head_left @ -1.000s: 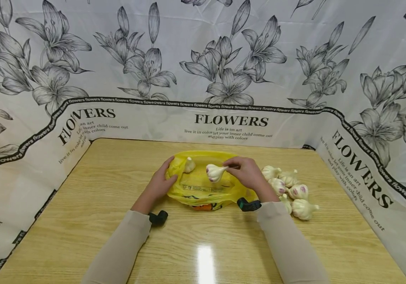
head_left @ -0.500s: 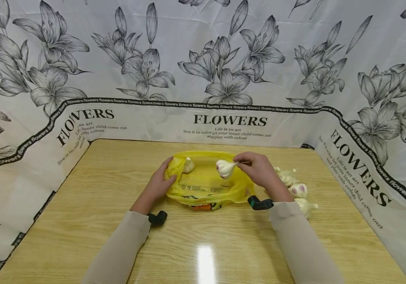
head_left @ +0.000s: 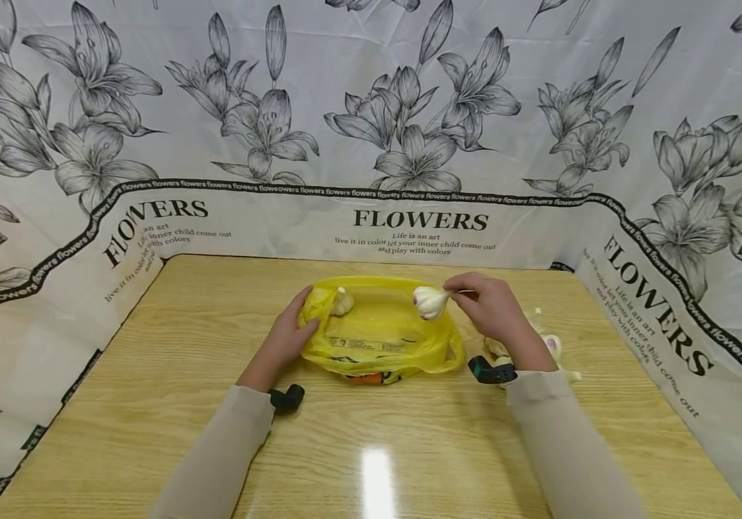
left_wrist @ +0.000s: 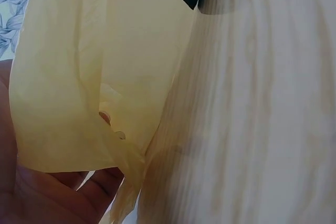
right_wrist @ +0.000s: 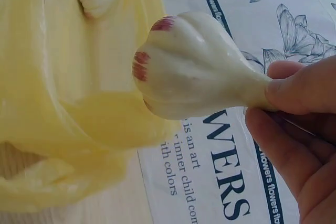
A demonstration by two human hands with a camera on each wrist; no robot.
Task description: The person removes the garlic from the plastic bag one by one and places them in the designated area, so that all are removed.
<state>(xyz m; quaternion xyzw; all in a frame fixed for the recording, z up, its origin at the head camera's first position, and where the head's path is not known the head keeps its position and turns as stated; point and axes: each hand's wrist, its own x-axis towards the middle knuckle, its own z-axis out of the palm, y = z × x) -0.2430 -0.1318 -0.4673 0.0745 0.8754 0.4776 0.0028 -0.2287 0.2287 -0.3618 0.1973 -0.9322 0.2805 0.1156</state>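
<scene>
My right hand [head_left: 493, 310] pinches a garlic bulb [head_left: 431, 303] by its stem, above the right rim of a yellow plastic bag [head_left: 403, 360]. In the right wrist view thumb and fingertips meet on the stem, and the held bulb [right_wrist: 191, 72] shows purple streaks. My left hand [head_left: 285, 333] holds the left side of the bag, its thumb near the opening; the left wrist view shows the bag's film [left_wrist: 63, 87] covering part of that hand. Another garlic bulb [head_left: 342, 301] lies inside the bag at the left, stem up.
More garlic bulbs [head_left: 553, 347] lie on the wooden table [head_left: 319, 454] at the right, mostly hidden behind the right forearm. A floral-printed cloth [head_left: 267, 238] walls the table at the back and sides. Dark wrist devices [head_left: 493, 370] sit at both cuffs.
My right hand has carried the garlic bulb rightwards and slightly up, from over the bag's middle to its right rim. The left hand has hardly moved. The right arm now covers more of the loose bulbs.
</scene>
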